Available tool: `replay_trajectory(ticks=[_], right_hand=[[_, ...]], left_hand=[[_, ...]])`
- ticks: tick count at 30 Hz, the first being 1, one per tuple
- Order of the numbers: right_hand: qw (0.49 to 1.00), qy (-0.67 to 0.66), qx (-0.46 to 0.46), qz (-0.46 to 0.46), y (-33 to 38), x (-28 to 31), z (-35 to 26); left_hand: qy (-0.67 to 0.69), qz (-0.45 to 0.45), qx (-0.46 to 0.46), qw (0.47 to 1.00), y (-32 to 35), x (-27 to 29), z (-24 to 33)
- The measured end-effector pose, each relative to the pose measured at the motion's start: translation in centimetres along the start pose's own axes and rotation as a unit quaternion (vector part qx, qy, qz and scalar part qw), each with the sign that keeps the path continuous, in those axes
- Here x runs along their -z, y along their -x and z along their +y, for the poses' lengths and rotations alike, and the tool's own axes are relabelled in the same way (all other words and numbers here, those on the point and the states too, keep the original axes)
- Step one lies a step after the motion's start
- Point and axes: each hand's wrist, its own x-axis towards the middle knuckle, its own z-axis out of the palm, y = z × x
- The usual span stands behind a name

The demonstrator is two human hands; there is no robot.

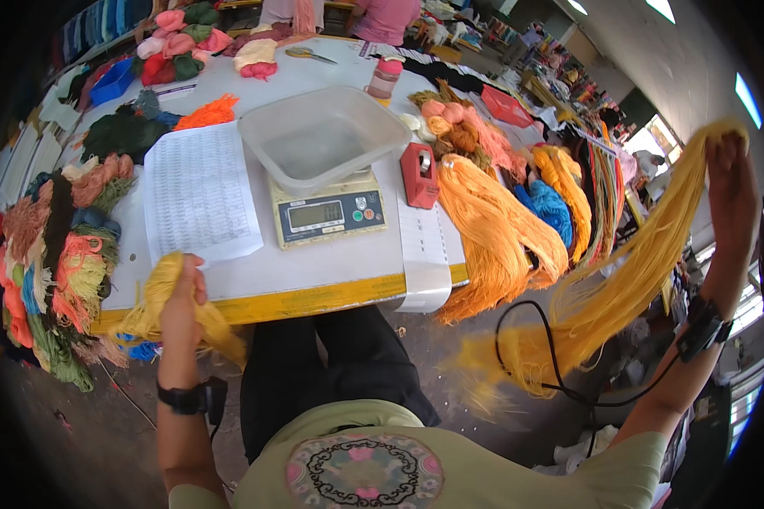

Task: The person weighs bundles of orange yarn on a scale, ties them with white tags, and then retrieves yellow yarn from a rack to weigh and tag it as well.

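Note:
My left hand [181, 297] is closed around a bundle of yellow yarn [157, 293] at the table's front left edge, with strands hanging below the edge. High on the right, my right hand [728, 161] grips one end of a long yellow yarn hank [628, 280]. That hank slants down to the left past the table, and its loose lower end is blurred. Between the hands, a digital scale [327, 212] carries a translucent plastic tub [323, 136]. Printed sheets [199, 195] lie left of the scale.
A red tape dispenser [419, 174] stands right of the scale, beside orange yarn hanks [492, 229]. Mixed yarn skeins [68, 254] crowd the left edge. Scissors [310, 55], a blue tray [113, 81] and a pink-lidded jar [385, 76] lie farther back. A black cable [560, 386] hangs near my right arm.

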Motion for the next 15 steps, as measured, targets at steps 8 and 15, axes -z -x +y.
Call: replay_trajectory(ticks=[8,15], right_hand=[[0.976,-0.145,0.075,-0.144,-19.7,-6.6,3.5],[0.978,-0.062,0.199,0.012,-30.7,-17.3,8.7]], left_hand=[[-0.03,0.049,0.067,0.996,-0.7,-0.7,-2.5],[-0.035,0.048,0.059,0.997,0.1,-1.3,-1.1]])
